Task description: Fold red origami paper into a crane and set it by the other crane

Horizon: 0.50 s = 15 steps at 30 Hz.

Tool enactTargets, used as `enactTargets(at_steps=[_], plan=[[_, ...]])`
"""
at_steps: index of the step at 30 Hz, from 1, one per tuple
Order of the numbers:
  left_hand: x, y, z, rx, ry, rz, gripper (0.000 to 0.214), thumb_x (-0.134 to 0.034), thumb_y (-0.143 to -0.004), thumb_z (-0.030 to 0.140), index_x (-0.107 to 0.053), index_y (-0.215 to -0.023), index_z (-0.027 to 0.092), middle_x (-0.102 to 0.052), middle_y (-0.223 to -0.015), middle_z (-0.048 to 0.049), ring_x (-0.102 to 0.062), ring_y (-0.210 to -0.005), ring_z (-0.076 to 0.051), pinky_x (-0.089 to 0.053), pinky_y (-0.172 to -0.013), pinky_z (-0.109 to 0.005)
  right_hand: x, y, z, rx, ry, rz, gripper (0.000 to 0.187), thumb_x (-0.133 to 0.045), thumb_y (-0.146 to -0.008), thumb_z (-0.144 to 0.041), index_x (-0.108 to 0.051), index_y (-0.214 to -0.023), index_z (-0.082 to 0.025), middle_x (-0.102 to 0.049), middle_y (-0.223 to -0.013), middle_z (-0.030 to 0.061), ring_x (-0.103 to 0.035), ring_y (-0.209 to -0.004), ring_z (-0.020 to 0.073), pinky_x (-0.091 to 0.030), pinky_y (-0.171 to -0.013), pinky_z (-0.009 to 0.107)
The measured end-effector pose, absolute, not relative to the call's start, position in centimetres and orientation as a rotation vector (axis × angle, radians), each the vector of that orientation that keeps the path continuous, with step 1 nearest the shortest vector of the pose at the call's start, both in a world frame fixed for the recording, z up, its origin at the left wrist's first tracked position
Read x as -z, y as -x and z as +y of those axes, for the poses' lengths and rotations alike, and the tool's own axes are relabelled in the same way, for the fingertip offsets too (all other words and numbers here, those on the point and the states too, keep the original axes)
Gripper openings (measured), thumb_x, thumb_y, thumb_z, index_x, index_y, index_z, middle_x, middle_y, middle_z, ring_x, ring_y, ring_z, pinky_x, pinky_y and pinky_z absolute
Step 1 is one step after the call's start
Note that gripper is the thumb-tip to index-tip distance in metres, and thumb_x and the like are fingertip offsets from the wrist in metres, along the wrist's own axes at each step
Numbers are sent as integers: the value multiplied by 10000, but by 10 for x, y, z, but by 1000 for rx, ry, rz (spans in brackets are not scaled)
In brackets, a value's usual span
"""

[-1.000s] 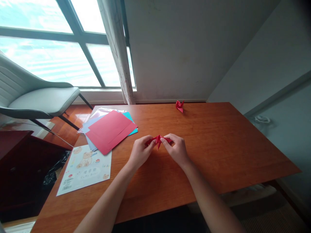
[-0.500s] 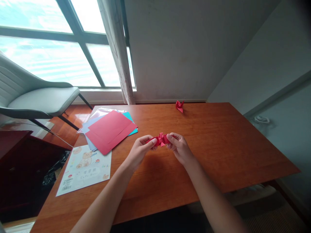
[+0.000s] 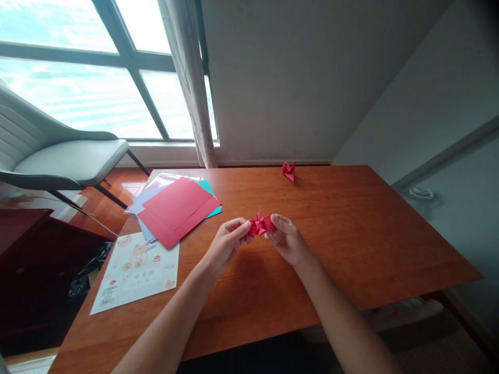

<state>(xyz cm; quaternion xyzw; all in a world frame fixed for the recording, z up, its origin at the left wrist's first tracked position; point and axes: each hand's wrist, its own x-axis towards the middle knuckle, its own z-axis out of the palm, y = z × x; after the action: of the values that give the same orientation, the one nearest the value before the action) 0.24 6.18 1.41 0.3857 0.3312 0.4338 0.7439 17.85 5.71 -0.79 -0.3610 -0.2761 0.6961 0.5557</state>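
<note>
A small folded red paper figure (image 3: 260, 225) is held just above the middle of the wooden table (image 3: 351, 234). My left hand (image 3: 228, 244) pinches its left end between thumb and fingers. My right hand (image 3: 286, 240) pinches its right end the same way. Both hands are closed on the paper, facing each other. A second finished red paper figure (image 3: 289, 170) stands at the table's far edge by the wall.
A fan of coloured sheets with red on top (image 3: 175, 208) lies at the left of the table. A white printed packet with a bear picture (image 3: 136, 270) lies nearer me. A grey chair (image 3: 66, 156) stands by the window, beside a hanging curtain (image 3: 191, 83).
The paper figure was stretched flat between my hands a second ago; it is now bunched and turned upward, and both hands have rotated slightly with thumbs on top.
</note>
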Motion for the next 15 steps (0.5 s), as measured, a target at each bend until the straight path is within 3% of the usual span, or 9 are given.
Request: enactTargets(at_steps=[15], plan=[[-15, -4, 62, -982, -793, 735, 323, -759, -776, 398, -590, -660, 148, -532, -646, 2, -465, -614, -107, -358, -604, -243, 8, -179, 57, -1623, 866, -686, 308, -814, -735, -417, -625, -644, -192, -575, -577, -30, -477, -528, 96, -389, -523, 230]])
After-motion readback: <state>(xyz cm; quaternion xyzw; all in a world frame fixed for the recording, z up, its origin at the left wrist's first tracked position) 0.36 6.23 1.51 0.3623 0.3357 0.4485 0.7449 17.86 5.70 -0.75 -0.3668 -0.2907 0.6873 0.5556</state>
